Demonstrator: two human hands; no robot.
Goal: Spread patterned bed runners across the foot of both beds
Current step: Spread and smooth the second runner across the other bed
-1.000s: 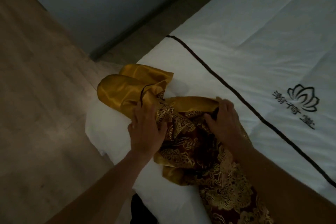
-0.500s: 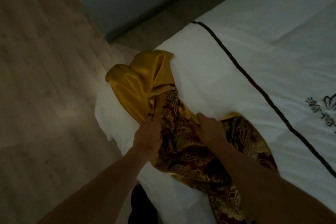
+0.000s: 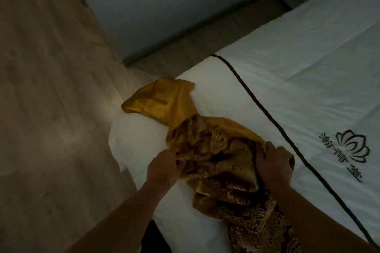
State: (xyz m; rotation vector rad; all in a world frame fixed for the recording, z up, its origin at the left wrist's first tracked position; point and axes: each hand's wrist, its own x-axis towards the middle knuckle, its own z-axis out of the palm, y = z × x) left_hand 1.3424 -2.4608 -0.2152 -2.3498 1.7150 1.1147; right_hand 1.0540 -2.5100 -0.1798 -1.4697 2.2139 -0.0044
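A gold and dark-red patterned bed runner lies bunched along the foot edge of a white bed. Its plain gold lining end points toward the bed's far corner. My left hand grips the runner's left edge, fingers tucked into the folds. My right hand grips the runner's right edge near the duvet's dark piping line. The runner's near part trails under my right forearm toward the bottom of the frame.
The duvet carries a black lotus logo with characters at right. Wooden floor lies to the left of the bed. A pale wall with a dark skirting stands beyond the bed's corner. A dark object shows by the bed's near edge.
Both hands have moved apart along the runner, the right one toward the piping line, pulling the patterned part wider. The gold end has flattened and stretched toward the corner.
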